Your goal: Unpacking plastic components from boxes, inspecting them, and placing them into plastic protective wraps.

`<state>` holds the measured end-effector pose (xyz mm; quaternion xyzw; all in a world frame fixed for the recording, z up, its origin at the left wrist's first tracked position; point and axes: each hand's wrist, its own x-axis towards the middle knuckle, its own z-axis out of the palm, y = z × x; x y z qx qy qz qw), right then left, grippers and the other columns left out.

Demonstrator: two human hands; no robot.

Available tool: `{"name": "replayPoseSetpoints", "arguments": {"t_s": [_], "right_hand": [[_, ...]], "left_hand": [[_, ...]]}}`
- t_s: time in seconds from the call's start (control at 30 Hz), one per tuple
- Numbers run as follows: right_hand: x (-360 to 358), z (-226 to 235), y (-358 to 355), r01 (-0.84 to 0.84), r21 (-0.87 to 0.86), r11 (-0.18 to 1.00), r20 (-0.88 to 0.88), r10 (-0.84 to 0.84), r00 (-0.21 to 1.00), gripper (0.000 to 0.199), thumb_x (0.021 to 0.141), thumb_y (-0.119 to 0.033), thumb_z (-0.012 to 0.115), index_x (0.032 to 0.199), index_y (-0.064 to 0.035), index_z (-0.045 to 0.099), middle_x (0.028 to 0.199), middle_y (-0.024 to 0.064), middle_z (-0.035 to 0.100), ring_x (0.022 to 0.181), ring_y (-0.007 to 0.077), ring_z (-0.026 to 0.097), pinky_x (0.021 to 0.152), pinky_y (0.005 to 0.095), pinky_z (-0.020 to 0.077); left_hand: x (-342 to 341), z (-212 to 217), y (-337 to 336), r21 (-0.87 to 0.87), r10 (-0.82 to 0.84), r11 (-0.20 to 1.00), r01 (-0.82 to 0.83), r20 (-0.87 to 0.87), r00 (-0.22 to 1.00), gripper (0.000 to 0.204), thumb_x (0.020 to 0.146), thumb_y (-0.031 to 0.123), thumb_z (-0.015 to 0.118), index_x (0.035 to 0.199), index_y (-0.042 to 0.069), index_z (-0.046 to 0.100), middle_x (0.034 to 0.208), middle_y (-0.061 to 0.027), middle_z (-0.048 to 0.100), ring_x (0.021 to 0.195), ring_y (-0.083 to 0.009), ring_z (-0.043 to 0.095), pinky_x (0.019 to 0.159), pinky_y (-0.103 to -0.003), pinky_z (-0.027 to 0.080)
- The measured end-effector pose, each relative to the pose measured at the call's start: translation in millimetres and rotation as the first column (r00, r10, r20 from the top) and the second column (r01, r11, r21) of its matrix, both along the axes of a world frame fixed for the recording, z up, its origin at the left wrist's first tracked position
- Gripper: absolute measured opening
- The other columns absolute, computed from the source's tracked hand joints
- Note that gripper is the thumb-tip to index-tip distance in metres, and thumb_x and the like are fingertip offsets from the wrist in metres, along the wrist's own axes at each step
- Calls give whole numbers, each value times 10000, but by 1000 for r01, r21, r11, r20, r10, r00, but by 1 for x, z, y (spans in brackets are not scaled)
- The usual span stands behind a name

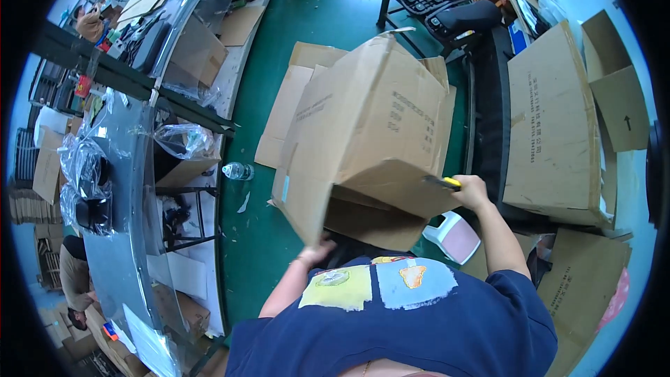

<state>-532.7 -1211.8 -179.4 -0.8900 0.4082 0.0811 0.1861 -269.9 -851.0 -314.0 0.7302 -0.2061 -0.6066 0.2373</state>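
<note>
A large brown cardboard box [314, 132] stands tilted in front of me, its near end open and flaps hanging out. My right hand [472, 193] is closed around a yellow utility knife [452, 183], whose front end lies against the right part of a near flap [401, 185]. At the box's lower left corner is my left hand [317, 250], slightly blurred, with its fingers closed on the cardboard edge. The inside of the box is dark and only partly visible.
A plastic bottle [238, 171] lies on the green floor to the left, beside a long workbench [129, 188] with plastic-wrapped parts. A white and pink stool [453, 237] is near my right arm. More boxes [551, 126] and a black metal frame with padding [436, 14] stand right.
</note>
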Motion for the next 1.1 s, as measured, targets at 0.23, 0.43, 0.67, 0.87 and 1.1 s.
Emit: {"name": "replayPoseSetpoints", "arguments": {"t_s": [0.23, 0.43, 0.67, 0.87, 1.1], "right_hand": [[-152, -52, 19, 472, -135, 871, -348, -488, 800, 359, 710, -72, 628, 1042, -205, 648, 1033, 62, 636, 947, 263, 603, 818, 365, 487], [-215, -121, 109, 865, 282, 414, -610, -619, 495, 247, 712, -61, 658, 943, 17, 618, 798, 189, 653, 649, 243, 665, 574, 354, 544], [-169, -140, 163, 793, 608, 17, -574, -681, 455, 174, 734, 8, 661, 854, 63, 547, 656, 161, 607, 493, 242, 617, 398, 348, 501], [-143, -157, 155, 711, 703, -31, -398, -845, 357, 198, 743, -20, 656, 868, 1, 503, 592, 114, 580, 435, 190, 579, 364, 313, 465], [-154, -139, 171, 733, 681, -1, -409, -830, 378, 172, 759, -52, 649, 837, -20, 499, 583, 94, 585, 426, 164, 567, 379, 298, 461]], "left_hand": [[-20, 12, -68, -244, -658, 740, 627, -69, 750, 373, 881, 228, 540, 1190, 20, 520, 1027, -154, 623, 941, -225, 595, 844, -309, 453], [18, -5, -52, -86, -78, 992, 95, 182, 980, 269, 813, 168, 603, 1041, 27, 590, 881, -55, 642, 784, -127, 575, 712, -285, 470], [36, 6, -26, 35, -45, 998, 42, 86, 995, 284, 826, 152, 626, 1081, 42, 568, 831, -7, 604, 745, -94, 566, 663, -238, 471], [16, 34, -46, -28, -126, 991, 128, 72, 989, 245, 845, 120, 600, 1073, 36, 570, 865, -4, 602, 747, -85, 557, 672, -238, 465], [50, 23, 6, -56, -34, 997, 46, 206, 978, 305, 868, 193, 552, 1137, 49, 560, 960, -68, 644, 831, -161, 621, 712, -273, 484]]}}
